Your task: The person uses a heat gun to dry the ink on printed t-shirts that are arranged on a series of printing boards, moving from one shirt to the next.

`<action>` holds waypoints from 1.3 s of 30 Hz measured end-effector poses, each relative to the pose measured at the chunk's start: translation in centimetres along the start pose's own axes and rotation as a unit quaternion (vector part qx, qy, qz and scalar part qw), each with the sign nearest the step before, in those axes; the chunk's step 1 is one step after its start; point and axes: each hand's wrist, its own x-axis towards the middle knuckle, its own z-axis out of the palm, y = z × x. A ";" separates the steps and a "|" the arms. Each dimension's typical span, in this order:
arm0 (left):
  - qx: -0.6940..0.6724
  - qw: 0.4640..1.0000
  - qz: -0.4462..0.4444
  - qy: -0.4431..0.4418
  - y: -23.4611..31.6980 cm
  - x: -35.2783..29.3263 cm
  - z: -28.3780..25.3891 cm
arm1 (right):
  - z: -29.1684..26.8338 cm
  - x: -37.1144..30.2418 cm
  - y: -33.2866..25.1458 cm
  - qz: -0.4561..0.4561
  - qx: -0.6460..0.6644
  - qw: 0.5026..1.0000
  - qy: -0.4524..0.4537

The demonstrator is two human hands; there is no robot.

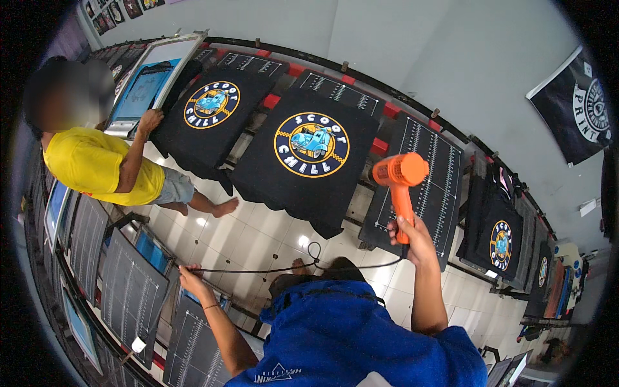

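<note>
Orange pistol-shaped plastic blower (401, 180) is gripped by right hand (420, 242), black cable (258, 271) by left hand (195, 281); beyond the fingers, black cloth shirts (311, 146) are already printed, remainder unclear

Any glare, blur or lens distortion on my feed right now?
Head view: bright glare spots on the tiled floor; head view: the co-worker's head is blurred, the orange heat gun fairly sharp; head view: black corners, and the black rail by the wall bows.

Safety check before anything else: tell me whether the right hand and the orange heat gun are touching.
Touching. The head view shows the right hand closed around the handle of the orange heat gun.
</note>
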 end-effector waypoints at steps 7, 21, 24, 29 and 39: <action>0.078 0.989 -0.114 -0.054 -8.3 4.5 -1.6 | 3.1 9.9 -5.6 0.023 -0.044 0.996 -0.073; -0.050 0.965 -0.248 0.065 -9.4 8.5 -0.3 | 7.3 27.2 -9.6 0.051 -0.123 0.983 -0.129; -0.086 0.959 -0.264 0.050 -10.1 10.3 2.0 | 7.5 28.4 -9.1 0.058 -0.140 0.981 -0.119; -0.100 0.942 -0.320 0.005 -11.4 14.1 8.2 | 7.8 28.2 -7.9 0.101 -0.128 0.981 -0.101; -0.239 0.912 -0.320 -0.094 -5.6 15.4 25.9 | 9.8 25.8 -6.4 0.095 -0.132 0.987 -0.001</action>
